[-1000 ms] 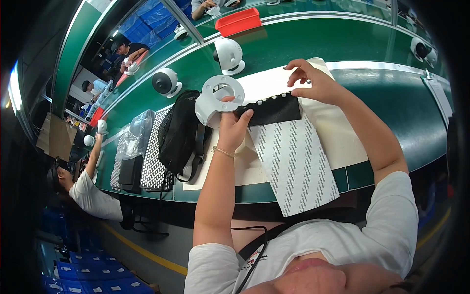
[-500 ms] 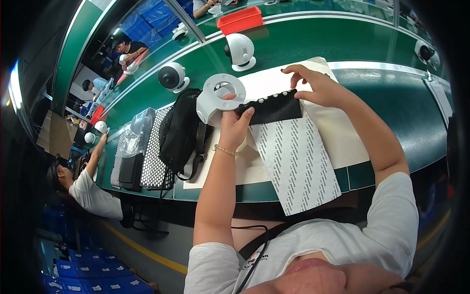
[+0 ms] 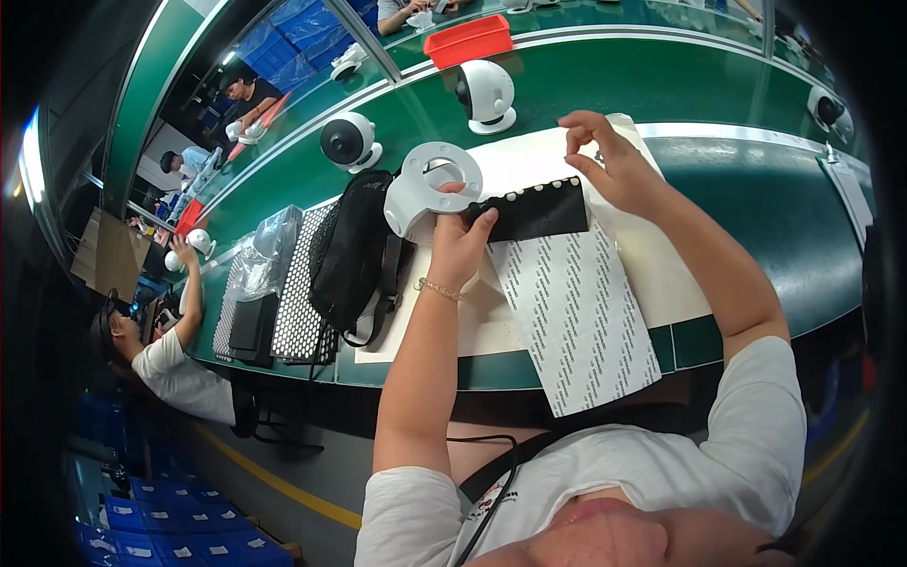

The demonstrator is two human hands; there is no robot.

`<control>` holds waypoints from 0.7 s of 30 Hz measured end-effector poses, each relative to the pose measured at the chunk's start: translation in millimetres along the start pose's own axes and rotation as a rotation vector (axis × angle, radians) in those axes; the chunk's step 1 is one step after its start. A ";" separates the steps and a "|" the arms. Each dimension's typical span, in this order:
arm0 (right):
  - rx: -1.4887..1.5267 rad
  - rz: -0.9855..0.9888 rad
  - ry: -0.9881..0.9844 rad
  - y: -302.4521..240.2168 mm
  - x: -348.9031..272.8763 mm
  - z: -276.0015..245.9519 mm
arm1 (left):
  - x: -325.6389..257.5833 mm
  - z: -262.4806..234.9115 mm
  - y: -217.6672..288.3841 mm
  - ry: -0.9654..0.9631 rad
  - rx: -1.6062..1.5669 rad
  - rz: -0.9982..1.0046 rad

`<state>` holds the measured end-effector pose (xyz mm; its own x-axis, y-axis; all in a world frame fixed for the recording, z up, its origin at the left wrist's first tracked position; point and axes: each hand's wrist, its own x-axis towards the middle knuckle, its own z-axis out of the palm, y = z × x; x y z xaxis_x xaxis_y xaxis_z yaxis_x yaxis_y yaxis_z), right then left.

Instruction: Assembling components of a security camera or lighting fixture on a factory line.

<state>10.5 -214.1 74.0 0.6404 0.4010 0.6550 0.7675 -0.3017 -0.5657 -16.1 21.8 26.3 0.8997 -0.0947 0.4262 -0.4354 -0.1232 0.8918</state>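
2 things are being gripped by your left hand point(image 3: 461, 248) above the cream board point(image 3: 666, 283): the white ring-shaped housing point(image 3: 405, 194) and black strip point(image 3: 539, 214), seemingly keeping white dots point(image 3: 511, 197) reachable; your right hand point(image 3: 624, 177), fingers parted, is hovering nearby, apparently holding nothing.

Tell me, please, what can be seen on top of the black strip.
White dots line the far edge of the black strip, and the left hand covers part of its left end. Whatever lies beneath the hand there cannot be seen.

Well-lit green tabletop point(image 3: 746, 203) with soft glare — dimmer floor point(image 3: 316, 463), bent edges, black corners
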 end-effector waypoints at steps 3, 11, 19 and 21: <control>0.057 -0.028 0.010 -7.8 -2.8 23.7 | 0.1 -0.2 -3.6 0.003 0.043 0.080; -0.177 -0.240 0.023 -7.1 -1.8 57.2 | -1.3 0.8 -1.9 -0.038 -0.061 0.081; -0.122 -0.312 0.009 -19.6 -9.8 51.2 | 2.6 -5.8 -1.6 -0.059 -0.083 0.038; 0.092 -0.146 0.017 -35.3 -4.4 42.5 | 4.7 -6.4 -2.9 -0.119 -0.326 0.023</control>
<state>-20.7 -168.5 69.8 0.5237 0.4197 0.7414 0.8467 -0.1604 -0.5073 -10.4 28.0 26.7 0.8714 -0.2102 0.4433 -0.4053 0.2008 0.8919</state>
